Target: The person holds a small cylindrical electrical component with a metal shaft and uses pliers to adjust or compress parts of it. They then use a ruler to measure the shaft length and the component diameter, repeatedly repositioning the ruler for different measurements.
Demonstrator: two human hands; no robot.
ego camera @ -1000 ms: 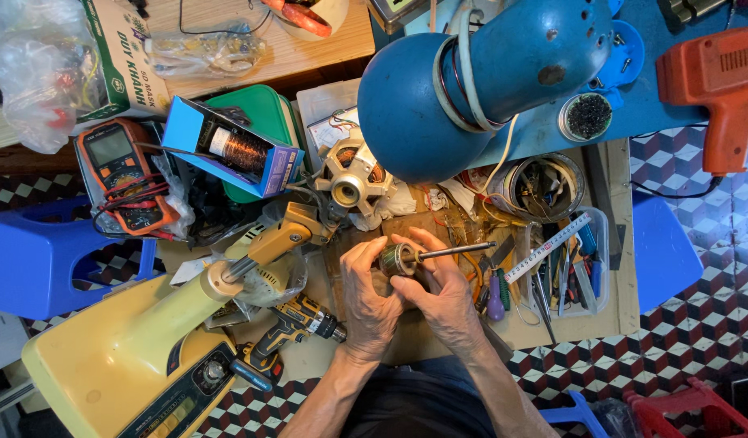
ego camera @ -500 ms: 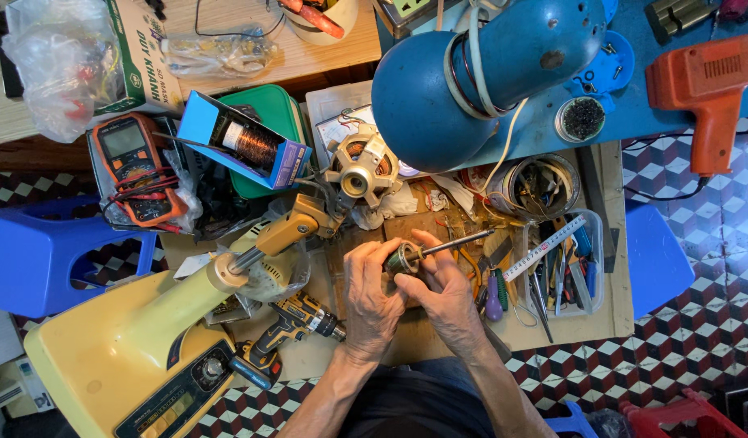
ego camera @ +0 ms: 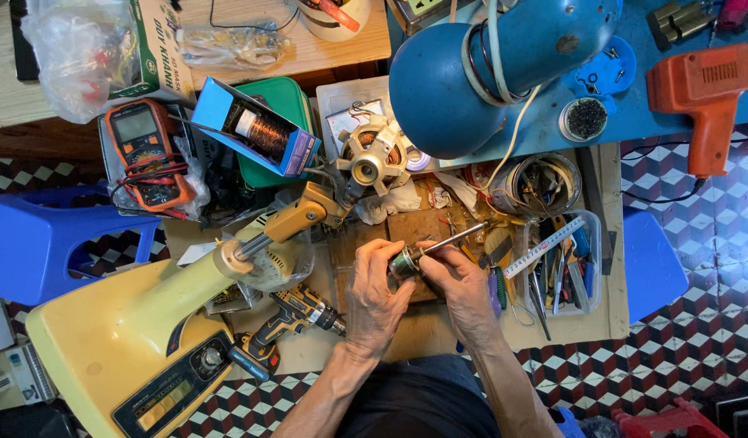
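- Both hands stay closed on the small rotor (ego camera: 405, 263): left hand (ego camera: 374, 296) cradling, right hand (ego camera: 455, 284) pinching.
- Little has shifted; its steel shaft (ego camera: 455, 239) still points far-right, perhaps turned slightly.

cluttered bench (ego camera: 439, 328), cordless drill (ego camera: 297, 312) left, tool tray (ego camera: 589, 268) right

A drill (ego camera: 297, 315) lies left of both hands, a tool tray (ego camera: 589, 272) right, a motor (ego camera: 370, 166) behind.

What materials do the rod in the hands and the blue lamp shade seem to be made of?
The rod looks like bare metal: thin, grey, with a bright sheen. The blue lamp shade looks like painted metal: glossy blue with chipped, worn spots, though plastic cannot be ruled out.
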